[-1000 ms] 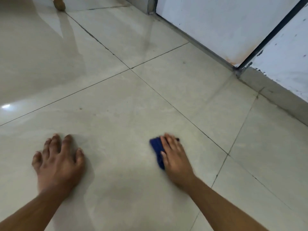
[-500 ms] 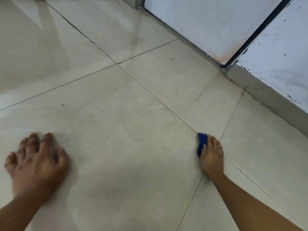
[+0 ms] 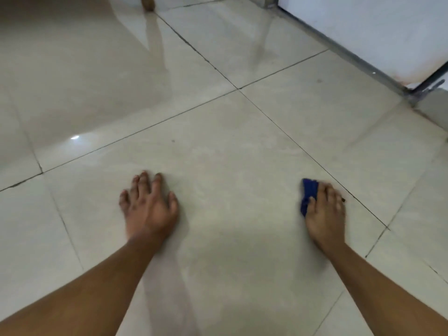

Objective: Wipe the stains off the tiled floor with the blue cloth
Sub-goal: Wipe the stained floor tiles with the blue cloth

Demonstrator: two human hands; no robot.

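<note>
A: Head view, item one: what is recorded as the largest thing?

B: The tiled floor [image 3: 218,151] is recorded first. It is made of large pale glossy tiles divided by thin dark grout lines, and a bright glint of light is reflected at the left.

A: Item two?

B: A white panel [image 3: 378,30] is noted at the upper right, edged below by a metal strip. A rust-coloured mark is seen at its lower corner, beside a dark upright bar.

A: And the hands?

B: Two bare forearms are entered from the bottom edge. The left hand [image 3: 148,204] is laid palm down on the floor, fingers straight and spread wide, nothing held. The right hand [image 3: 324,212] is placed flat on the same tile, well apart from the left, with its fingers laid over the cloth.

A: Where is the task's thing catalogued?

B: The blue cloth [image 3: 308,194] is bunched under the right hand and pressed to the floor. Only its left part is shown, past the thumb side; the rest is hidden. It is set just beside a diagonal grout line.

A: Anything smaller?

B: A small dark speck [image 3: 173,141] is listed on the tile ahead of the left hand, and a brown object [image 3: 148,4], too cropped to identify, at the top edge.
</note>
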